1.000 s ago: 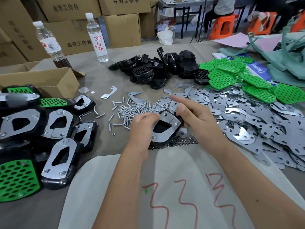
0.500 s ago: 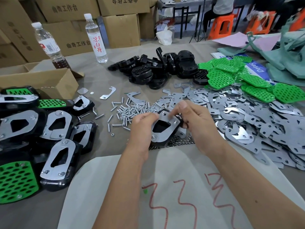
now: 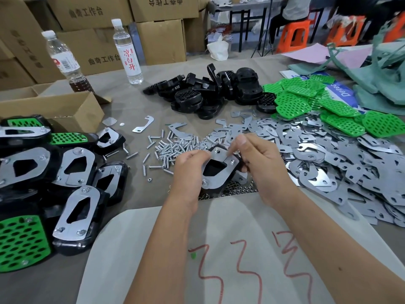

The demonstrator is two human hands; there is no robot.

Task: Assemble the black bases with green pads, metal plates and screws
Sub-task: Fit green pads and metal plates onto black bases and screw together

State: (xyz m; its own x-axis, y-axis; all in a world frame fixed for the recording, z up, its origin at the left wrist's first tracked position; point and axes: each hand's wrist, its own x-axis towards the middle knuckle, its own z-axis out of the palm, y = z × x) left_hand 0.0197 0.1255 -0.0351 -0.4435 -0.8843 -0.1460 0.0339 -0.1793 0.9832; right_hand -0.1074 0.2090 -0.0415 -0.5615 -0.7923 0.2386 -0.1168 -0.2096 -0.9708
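My left hand (image 3: pixel 190 166) grips the left side of a black base (image 3: pixel 219 170) held above the table, metal plates with screws facing up. My right hand (image 3: pixel 262 157) curls round its right edge, thumb and forefinger pinching at the plate's top. Loose screws (image 3: pixel 173 148) lie just beyond the hands. A big heap of metal plates (image 3: pixel 328 159) spreads to the right, green pads (image 3: pixel 317 102) behind it. Bare black bases (image 3: pixel 208 91) are piled at centre back. Finished assemblies (image 3: pixel 54 176) are stacked at the left.
An open cardboard box (image 3: pixel 65 106) stands at the left back with two water bottles (image 3: pixel 128 51) behind it. Small nuts (image 3: pixel 236 190) lie under the held base. White paper with red scribbles (image 3: pixel 219 249) covers the near table. Stacked cartons and orange stools are beyond the table.
My right hand pulled its outstretched forefinger back and closed onto the base's right edge, now pinching at the plate. The left hand kept its grip and the base barely moved.
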